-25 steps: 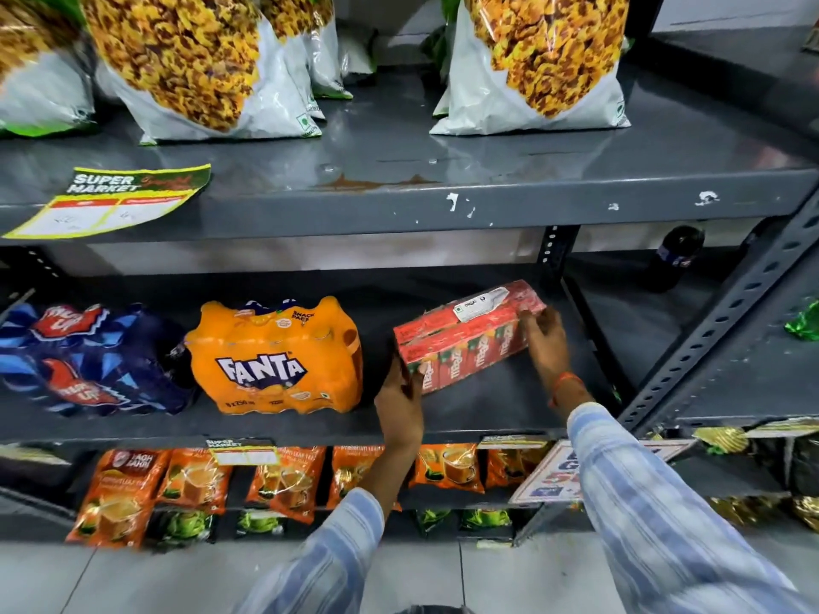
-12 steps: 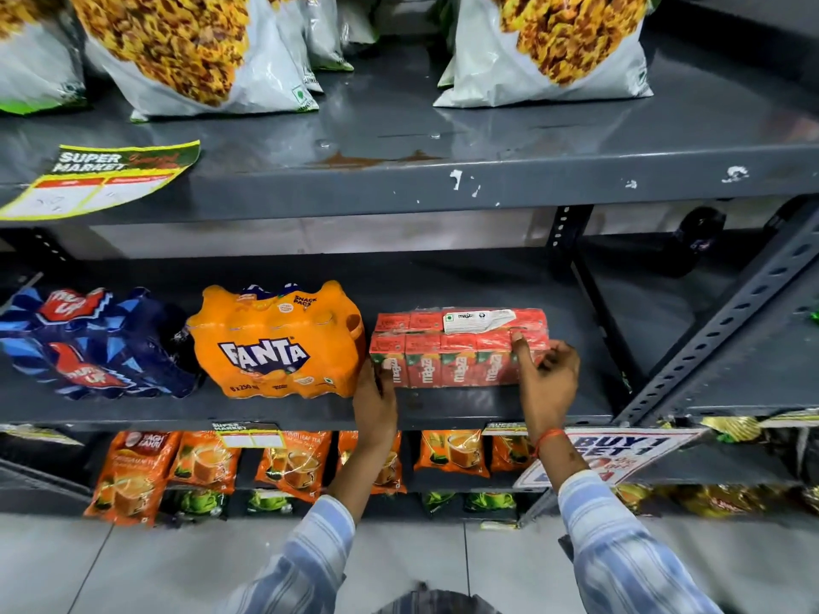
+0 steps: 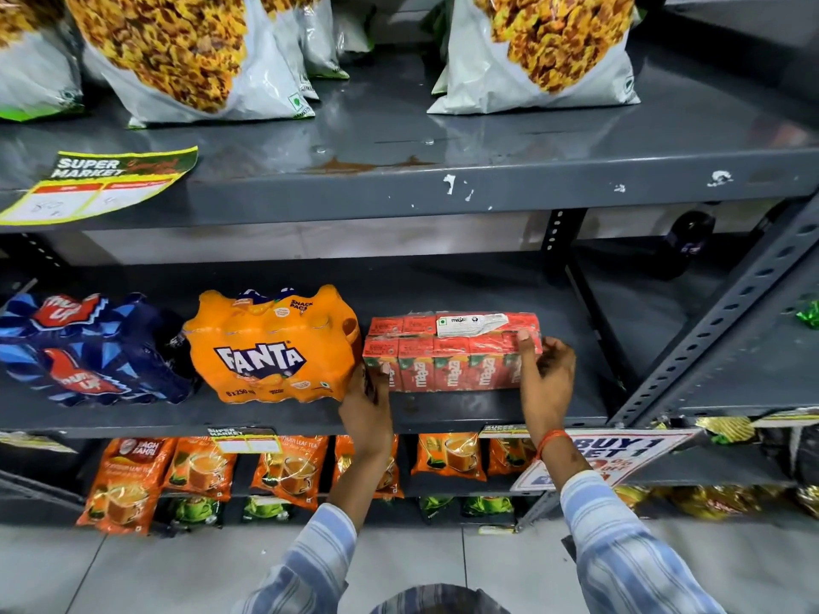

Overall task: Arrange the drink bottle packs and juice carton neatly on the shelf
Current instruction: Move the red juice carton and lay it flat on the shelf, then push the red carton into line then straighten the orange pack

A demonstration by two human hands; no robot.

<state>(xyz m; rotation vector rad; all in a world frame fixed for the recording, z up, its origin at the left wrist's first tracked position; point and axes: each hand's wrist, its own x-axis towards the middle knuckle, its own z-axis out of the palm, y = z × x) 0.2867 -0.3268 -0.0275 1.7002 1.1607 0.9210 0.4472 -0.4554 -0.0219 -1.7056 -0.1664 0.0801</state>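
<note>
A red Maaza juice carton pack (image 3: 447, 354) stands flat on the grey middle shelf (image 3: 465, 412), its left end against the orange Fanta bottle pack (image 3: 272, 345). Left of that lies a blue Thums Up bottle pack (image 3: 84, 350). My left hand (image 3: 365, 403) rests at the carton pack's lower left corner, fingers touching its front. At the pack's right end my right hand (image 3: 545, 376) has its thumb on the top edge and the other fingers loosely curled just off it.
Large snack bags (image 3: 177, 51) sit on the upper shelf, with a price tag (image 3: 95, 186) on its edge. Tea pouches (image 3: 199, 469) hang below. A slotted upright (image 3: 727, 312) and a dark bottle (image 3: 689, 241) stand to the right.
The carton pack came down from a tilted, lifted position and now sits level on the shelf against the Fanta pack. My right hand has loosened at its right end.
</note>
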